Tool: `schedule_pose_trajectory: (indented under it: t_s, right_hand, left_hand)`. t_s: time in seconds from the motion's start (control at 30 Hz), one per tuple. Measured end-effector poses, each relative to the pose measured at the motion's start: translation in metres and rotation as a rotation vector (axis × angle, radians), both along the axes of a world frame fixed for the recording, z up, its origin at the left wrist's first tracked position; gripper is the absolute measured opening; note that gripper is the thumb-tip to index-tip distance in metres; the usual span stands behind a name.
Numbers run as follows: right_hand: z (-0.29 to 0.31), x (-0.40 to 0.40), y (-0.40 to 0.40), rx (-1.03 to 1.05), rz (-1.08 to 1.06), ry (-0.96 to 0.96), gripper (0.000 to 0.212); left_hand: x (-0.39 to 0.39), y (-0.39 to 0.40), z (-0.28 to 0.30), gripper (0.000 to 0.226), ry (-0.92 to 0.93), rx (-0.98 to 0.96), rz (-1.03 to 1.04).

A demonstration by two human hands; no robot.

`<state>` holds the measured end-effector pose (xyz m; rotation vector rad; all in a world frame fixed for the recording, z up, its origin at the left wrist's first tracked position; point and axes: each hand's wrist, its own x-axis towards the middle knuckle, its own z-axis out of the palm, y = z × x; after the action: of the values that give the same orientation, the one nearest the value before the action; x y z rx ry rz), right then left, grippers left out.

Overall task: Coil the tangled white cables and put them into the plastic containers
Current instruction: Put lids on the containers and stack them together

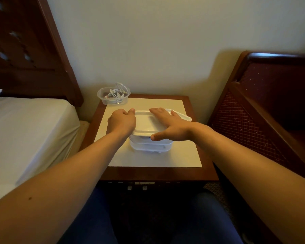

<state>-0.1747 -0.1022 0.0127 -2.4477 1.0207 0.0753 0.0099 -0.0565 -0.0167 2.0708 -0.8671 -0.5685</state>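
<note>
White cables (115, 93) sit in the far container (102, 97), nearer the curled left hand (121, 121); the flat right hand (169, 126) presses the lid (144, 123).

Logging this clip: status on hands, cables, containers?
Right hand flat on white lid of stacked clear plastic containers. Left hand curled at lid's edge. White cables in open round tub behind. Nothing blocking.

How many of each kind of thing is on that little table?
Clear plastic containers: 3, one open at the back, two stacked in front
Lids: 1
White cable bundles: 1
Total: 5
</note>
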Motion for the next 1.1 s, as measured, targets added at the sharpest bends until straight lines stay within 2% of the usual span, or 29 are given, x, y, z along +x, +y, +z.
schedule_pose_trajectory:
  t_s: [0.13,0.23,0.33,0.43,0.57,0.87,0.97,1.1]
  right_hand:
    - [-0.016,0.007,0.012,-0.165,-0.089,-0.104,0.068]
    - [-0.030,0.012,0.018,-0.354,-0.090,-0.038,0.068]
    - [-0.038,0.012,0.020,-0.423,-0.101,-0.025,0.067]
    - [-0.038,0.014,0.020,-0.435,-0.113,-0.031,0.066]
    - [-0.032,0.013,0.019,-0.413,-0.116,-0.030,0.066]
    - [-0.032,0.015,0.026,-0.392,-0.155,-0.021,0.067]
    - [-0.029,0.015,0.024,-0.385,-0.155,-0.044,0.067]
    - [-0.016,0.012,0.021,-0.375,-0.140,-0.035,0.068]
  left_hand:
    - [-0.001,-0.002,0.000,0.037,-0.001,-0.016,0.008]
    - [0.000,-0.001,-0.003,0.037,0.000,-0.030,0.009]
    - [-0.003,0.003,-0.005,0.038,0.000,-0.038,0.016]
    - [-0.003,0.002,-0.003,0.039,0.096,-0.007,-0.008]
    - [0.000,0.003,0.004,0.049,0.380,0.081,0.053]
    - [0.000,0.004,0.005,0.058,0.402,0.117,0.047]
    - [0.002,0.007,0.005,0.064,0.500,0.178,0.011]
    - [0.008,0.009,0.008,0.058,0.671,0.259,-0.074]
